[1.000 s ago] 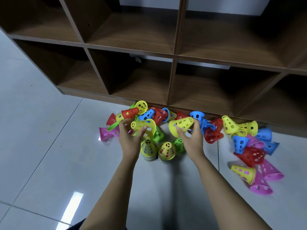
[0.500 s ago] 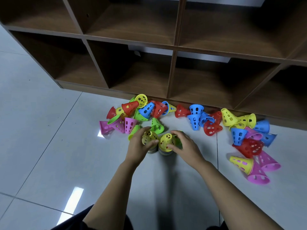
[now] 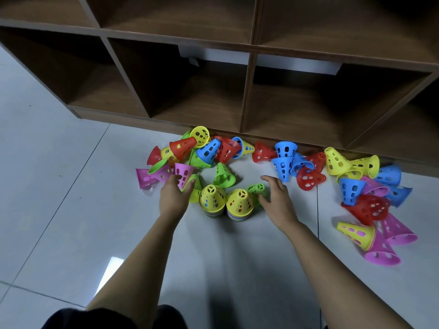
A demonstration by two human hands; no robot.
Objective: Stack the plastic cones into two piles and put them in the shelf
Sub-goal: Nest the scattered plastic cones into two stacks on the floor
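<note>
Piles: two short stacks of cones stand upright on the floor, side by side and nearly touching. These are the left pile [image 3: 212, 198] and the right pile [image 3: 240, 202]. Each has a yellow cone on top, with rims of other colours showing at the base.
Left hand: the left hand [image 3: 173, 197] is just left of the left pile, fingers reaching forward, thumb held apart, gripping nothing. Its fingertips are at the wide end of a pink cone [image 3: 184, 172]. Cannot tell whether they touch it.
Right hand: the right hand [image 3: 276, 198] is just right of the right pile, palm down, fingers spread and relaxed, holding nothing. The thumb is just beside a lying green cone [image 3: 257, 188], which is on its side next to the right pile.
Between hands: a far green cone [image 3: 224, 175] sits beyond the piles, tip pointing toward the shelf.
Left heap: the left heap [image 3: 206, 150] is a jumble of red, blue, yellow, green and pink cones, lying every way, beyond the left hand at the foot of the shelf.
Middle group: the middle group [image 3: 283, 162] has blue and red cones, some upright and some tipped, beyond the right hand.
Right heap: the right heap [image 3: 367, 208] has yellow, blue, red and pink cones, well apart from the right hand.
Shelf: the shelf [image 3: 247, 96] is dark brown wood, with open cubbies facing the camera.
Location of cones: every cone in view is on the floor [image 3: 59, 210], pale tile, in front of the shelf.
Person: both bare forearms come in from the bottom edge.
</note>
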